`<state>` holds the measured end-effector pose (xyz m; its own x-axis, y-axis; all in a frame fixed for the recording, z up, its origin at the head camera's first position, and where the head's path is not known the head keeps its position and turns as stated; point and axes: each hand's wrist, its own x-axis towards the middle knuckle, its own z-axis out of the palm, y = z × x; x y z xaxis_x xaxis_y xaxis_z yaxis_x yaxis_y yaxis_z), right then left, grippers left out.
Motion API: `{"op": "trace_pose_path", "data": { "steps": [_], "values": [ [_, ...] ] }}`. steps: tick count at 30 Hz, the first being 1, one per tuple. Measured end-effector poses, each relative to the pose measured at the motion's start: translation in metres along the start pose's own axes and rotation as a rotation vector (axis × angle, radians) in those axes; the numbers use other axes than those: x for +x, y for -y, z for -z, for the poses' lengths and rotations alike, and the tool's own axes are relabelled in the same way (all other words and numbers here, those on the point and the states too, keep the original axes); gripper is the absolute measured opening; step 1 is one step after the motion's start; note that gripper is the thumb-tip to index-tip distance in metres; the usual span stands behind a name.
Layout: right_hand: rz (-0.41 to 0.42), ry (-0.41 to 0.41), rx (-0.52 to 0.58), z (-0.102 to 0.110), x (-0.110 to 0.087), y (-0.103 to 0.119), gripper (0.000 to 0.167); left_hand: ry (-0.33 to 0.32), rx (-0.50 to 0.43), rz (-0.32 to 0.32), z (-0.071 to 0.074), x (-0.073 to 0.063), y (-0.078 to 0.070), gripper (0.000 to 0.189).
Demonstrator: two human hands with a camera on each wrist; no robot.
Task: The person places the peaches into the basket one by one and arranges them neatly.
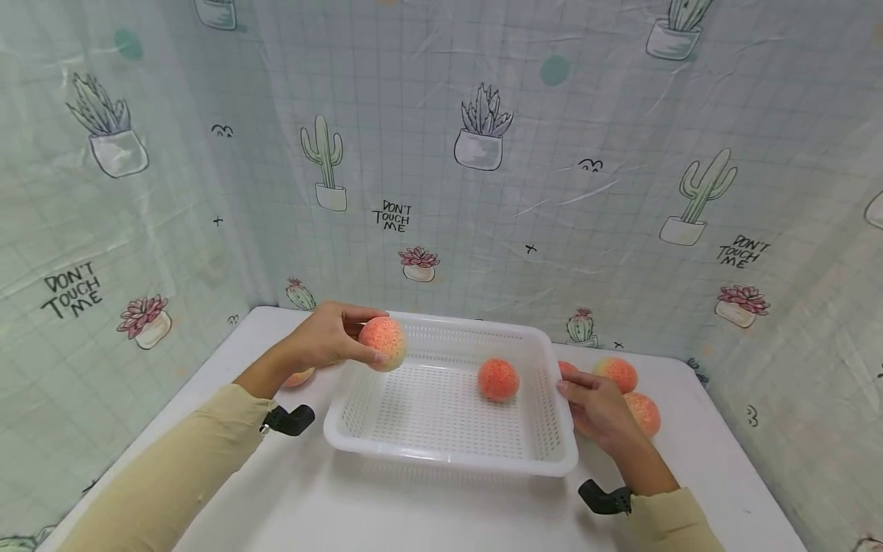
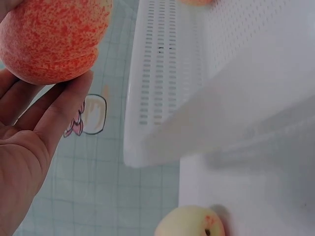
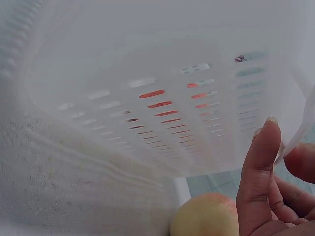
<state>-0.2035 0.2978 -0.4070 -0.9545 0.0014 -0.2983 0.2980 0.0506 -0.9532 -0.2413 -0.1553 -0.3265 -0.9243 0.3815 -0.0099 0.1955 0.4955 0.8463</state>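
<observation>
The left hand (image 1: 324, 337) grips a peach (image 1: 382, 343) over the basket (image 1: 448, 460). The right hand (image 1: 600, 410), fingers straight, holds the basket's rim, probably steadying it on the table (image 1: 345, 514).

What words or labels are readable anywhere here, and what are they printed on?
"DON'T TOUCH ME" on the cactus-print backdrop, left wall.
"DON'T TOUCH ME" on the same backdrop, back wall, beside a potted cactus drawing.
"DON'T TOUCH ME" on the same backdrop, right side.
No text shows on the white basket or the peaches.
</observation>
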Motion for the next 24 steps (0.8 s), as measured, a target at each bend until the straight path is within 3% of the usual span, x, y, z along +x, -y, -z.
{"op": "trace_pose_path", "data": {
  "steps": [11, 24],
  "values": [
    [-0.003, -0.014, -0.007, 0.001, 0.000, 0.000, 0.059, 0.068, -0.079, -0.033, -0.023, 0.020, -0.013, 0.078],
    [-0.016, -0.031, 0.002, 0.001, 0.003, -0.001, 0.057, 0.091, -0.074, -0.073, -0.048, 0.048, -0.020, 0.075]
  ]
}}
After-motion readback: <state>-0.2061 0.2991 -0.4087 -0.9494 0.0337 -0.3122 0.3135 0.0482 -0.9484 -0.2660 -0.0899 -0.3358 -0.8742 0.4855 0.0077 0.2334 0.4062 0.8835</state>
